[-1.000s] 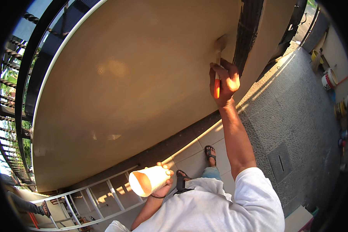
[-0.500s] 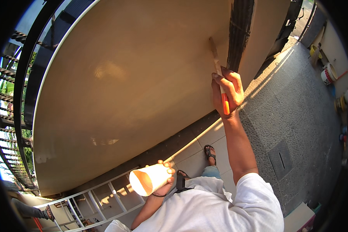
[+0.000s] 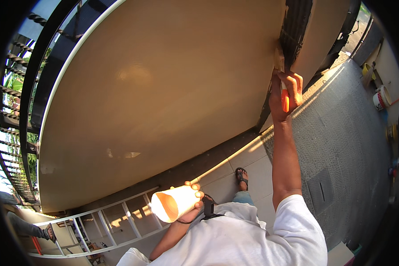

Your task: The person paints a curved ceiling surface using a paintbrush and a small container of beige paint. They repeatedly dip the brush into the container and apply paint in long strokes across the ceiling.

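My right hand (image 3: 291,94) is closed around a paintbrush (image 3: 285,102) with an orange handle end. The brush points upward, and its bristles meet the tan wall (image 3: 164,97) right at its border with a dark vertical strip (image 3: 295,26). Low in front of my body, my left hand (image 3: 193,212) grips a white cup (image 3: 185,199) tilted toward the left. Tan-orange paint colour shows inside its mouth; how full it is I cannot tell. My left fingers wrap around the cup's far side and are partly hidden.
A metal ladder (image 3: 103,224) lies across the lower left, near another person's leg (image 3: 29,228). Black railings (image 3: 24,111) border the far left. Paint buckets (image 3: 381,98) stand along the right wall. A drain cover (image 3: 322,190) is set in the pebbled floor.
My right hand has moved right with the paintbrush, from the open wall surface to the dark strip's edge. The cup in my left hand stays nearly in place.
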Action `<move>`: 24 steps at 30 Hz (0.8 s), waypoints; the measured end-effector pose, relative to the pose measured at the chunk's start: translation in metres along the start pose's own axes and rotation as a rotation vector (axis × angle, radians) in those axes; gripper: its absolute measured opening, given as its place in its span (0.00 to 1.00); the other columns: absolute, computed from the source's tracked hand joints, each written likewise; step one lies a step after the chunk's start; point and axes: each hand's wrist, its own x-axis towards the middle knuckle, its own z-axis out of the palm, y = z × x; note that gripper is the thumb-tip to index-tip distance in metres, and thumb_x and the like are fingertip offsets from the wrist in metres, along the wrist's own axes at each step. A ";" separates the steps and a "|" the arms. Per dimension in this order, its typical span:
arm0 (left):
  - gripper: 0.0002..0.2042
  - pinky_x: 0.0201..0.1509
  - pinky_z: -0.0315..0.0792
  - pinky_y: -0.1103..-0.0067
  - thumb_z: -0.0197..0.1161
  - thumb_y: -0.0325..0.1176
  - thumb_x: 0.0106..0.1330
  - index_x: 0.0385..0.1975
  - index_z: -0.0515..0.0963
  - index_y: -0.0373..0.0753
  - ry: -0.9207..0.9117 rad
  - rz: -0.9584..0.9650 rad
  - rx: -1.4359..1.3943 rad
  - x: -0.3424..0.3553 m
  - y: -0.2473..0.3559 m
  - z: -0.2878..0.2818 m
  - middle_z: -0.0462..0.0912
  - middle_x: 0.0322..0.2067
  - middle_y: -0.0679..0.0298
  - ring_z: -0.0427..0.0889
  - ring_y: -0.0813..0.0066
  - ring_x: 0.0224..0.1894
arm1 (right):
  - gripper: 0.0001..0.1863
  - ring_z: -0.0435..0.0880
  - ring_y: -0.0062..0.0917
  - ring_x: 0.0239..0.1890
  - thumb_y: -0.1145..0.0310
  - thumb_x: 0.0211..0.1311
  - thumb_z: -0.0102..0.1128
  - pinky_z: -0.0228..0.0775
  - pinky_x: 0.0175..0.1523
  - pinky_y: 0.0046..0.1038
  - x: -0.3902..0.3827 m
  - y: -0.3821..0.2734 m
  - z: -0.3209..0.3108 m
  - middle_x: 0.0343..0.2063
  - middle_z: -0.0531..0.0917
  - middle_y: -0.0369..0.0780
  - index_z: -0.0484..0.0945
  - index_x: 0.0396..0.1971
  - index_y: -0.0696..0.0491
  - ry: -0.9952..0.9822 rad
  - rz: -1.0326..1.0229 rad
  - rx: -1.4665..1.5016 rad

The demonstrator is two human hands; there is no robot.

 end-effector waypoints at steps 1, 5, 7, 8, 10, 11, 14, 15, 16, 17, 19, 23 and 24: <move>0.26 0.50 0.80 0.60 0.59 0.58 0.72 0.59 0.75 0.43 -0.012 -0.002 -0.002 -0.003 0.001 -0.001 0.73 0.55 0.58 0.73 0.56 0.56 | 0.14 0.86 0.32 0.38 0.86 0.49 0.73 0.80 0.41 0.29 -0.004 -0.006 0.005 0.35 0.86 0.42 0.86 0.35 0.54 -0.038 0.021 0.025; 0.27 0.51 0.80 0.60 0.59 0.58 0.72 0.59 0.75 0.44 -0.042 0.052 -0.007 -0.023 0.009 -0.012 0.72 0.56 0.57 0.72 0.57 0.56 | 0.15 0.87 0.36 0.41 0.84 0.49 0.75 0.82 0.46 0.34 -0.038 -0.094 0.036 0.41 0.86 0.45 0.86 0.36 0.52 -0.047 -0.006 0.157; 0.27 0.51 0.79 0.61 0.59 0.59 0.72 0.59 0.75 0.44 -0.032 0.082 -0.024 -0.036 0.012 -0.013 0.72 0.56 0.57 0.72 0.57 0.56 | 0.17 0.86 0.37 0.42 0.82 0.44 0.75 0.82 0.46 0.34 -0.062 -0.149 0.047 0.41 0.85 0.45 0.86 0.36 0.51 -0.095 -0.031 0.247; 0.27 0.51 0.79 0.61 0.59 0.59 0.72 0.59 0.76 0.44 -0.028 0.088 -0.035 -0.043 0.015 -0.013 0.72 0.56 0.57 0.72 0.57 0.56 | 0.17 0.85 0.38 0.42 0.80 0.41 0.75 0.82 0.46 0.33 -0.069 -0.182 0.050 0.41 0.84 0.45 0.86 0.36 0.51 -0.121 -0.071 0.276; 0.27 0.51 0.79 0.62 0.60 0.59 0.72 0.59 0.75 0.43 -0.041 0.120 -0.026 -0.058 0.022 -0.016 0.73 0.57 0.56 0.73 0.55 0.58 | 0.16 0.85 0.39 0.44 0.78 0.43 0.75 0.84 0.47 0.34 -0.085 -0.243 0.054 0.41 0.84 0.44 0.86 0.36 0.51 -0.280 -0.110 0.452; 0.27 0.51 0.79 0.62 0.60 0.58 0.71 0.59 0.75 0.43 -0.040 0.131 -0.025 -0.068 0.029 -0.019 0.73 0.57 0.56 0.73 0.55 0.58 | 0.15 0.86 0.39 0.44 0.78 0.44 0.75 0.84 0.47 0.35 -0.093 -0.272 0.055 0.41 0.84 0.44 0.86 0.36 0.50 -0.345 -0.160 0.519; 0.26 0.53 0.78 0.61 0.65 0.52 0.69 0.61 0.76 0.43 -0.094 0.162 -0.013 -0.096 0.045 -0.033 0.74 0.58 0.55 0.74 0.52 0.61 | 0.17 0.87 0.38 0.44 0.83 0.45 0.76 0.84 0.48 0.35 -0.108 -0.300 0.069 0.41 0.84 0.44 0.87 0.37 0.50 -0.379 -0.145 0.768; 0.26 0.54 0.78 0.61 0.66 0.49 0.69 0.62 0.76 0.44 -0.122 0.171 -0.014 -0.106 0.051 -0.041 0.75 0.59 0.55 0.74 0.50 0.62 | 0.19 0.88 0.37 0.44 0.85 0.45 0.77 0.84 0.49 0.34 -0.111 -0.300 0.073 0.40 0.84 0.43 0.87 0.37 0.50 -0.373 -0.112 0.857; 0.25 0.54 0.78 0.61 0.66 0.50 0.69 0.62 0.77 0.44 -0.116 0.187 -0.033 -0.117 0.056 -0.049 0.75 0.59 0.55 0.75 0.51 0.62 | 0.18 0.88 0.35 0.43 0.87 0.49 0.75 0.84 0.46 0.32 -0.104 -0.294 0.068 0.41 0.85 0.43 0.86 0.37 0.50 -0.398 -0.011 0.852; 0.25 0.53 0.78 0.62 0.65 0.50 0.70 0.62 0.77 0.44 -0.110 0.198 -0.051 -0.128 0.062 -0.056 0.76 0.59 0.55 0.75 0.51 0.61 | 0.16 0.88 0.34 0.42 0.86 0.50 0.75 0.83 0.45 0.30 -0.094 -0.282 0.065 0.40 0.86 0.44 0.85 0.36 0.51 -0.391 0.075 0.829; 0.24 0.54 0.78 0.62 0.63 0.51 0.71 0.62 0.78 0.45 -0.094 0.200 -0.064 -0.152 0.074 -0.062 0.77 0.59 0.55 0.76 0.51 0.61 | 0.11 0.87 0.28 0.42 0.85 0.59 0.71 0.81 0.48 0.28 -0.070 -0.250 0.051 0.40 0.86 0.44 0.82 0.38 0.54 -0.329 0.282 0.678; 0.25 0.55 0.79 0.61 0.62 0.51 0.72 0.63 0.77 0.46 -0.107 0.246 -0.059 -0.194 0.095 -0.081 0.76 0.61 0.55 0.76 0.51 0.63 | 0.06 0.87 0.25 0.40 0.82 0.60 0.71 0.81 0.46 0.29 -0.048 -0.206 0.028 0.39 0.86 0.41 0.84 0.34 0.56 -0.040 0.227 0.262; 0.25 0.56 0.79 0.61 0.62 0.52 0.72 0.63 0.77 0.47 -0.105 0.256 -0.058 -0.206 0.100 -0.085 0.76 0.61 0.55 0.76 0.51 0.63 | 0.07 0.87 0.26 0.41 0.82 0.60 0.71 0.82 0.46 0.29 -0.054 -0.212 0.028 0.39 0.86 0.41 0.84 0.34 0.55 0.010 0.235 0.210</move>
